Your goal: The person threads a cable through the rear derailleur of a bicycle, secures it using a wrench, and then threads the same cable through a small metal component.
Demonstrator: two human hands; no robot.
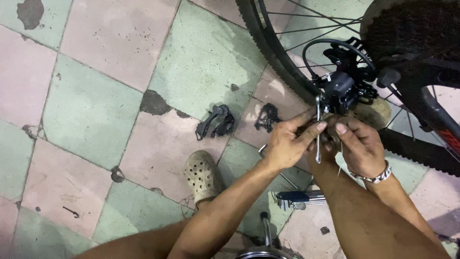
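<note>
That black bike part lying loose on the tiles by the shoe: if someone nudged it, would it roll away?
Probably not: the loose derailleur looks irregular and lies flat on the tiled floor, so it would likely scrape. Its hinged arm may flop when lifted. Being apparently metal, it is probably heavy for its size.

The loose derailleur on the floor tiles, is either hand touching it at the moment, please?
No, the loose derailleur lies alone on the tiles, while the left hand and right hand work at the derailleur mounted on the bicycle.
</note>
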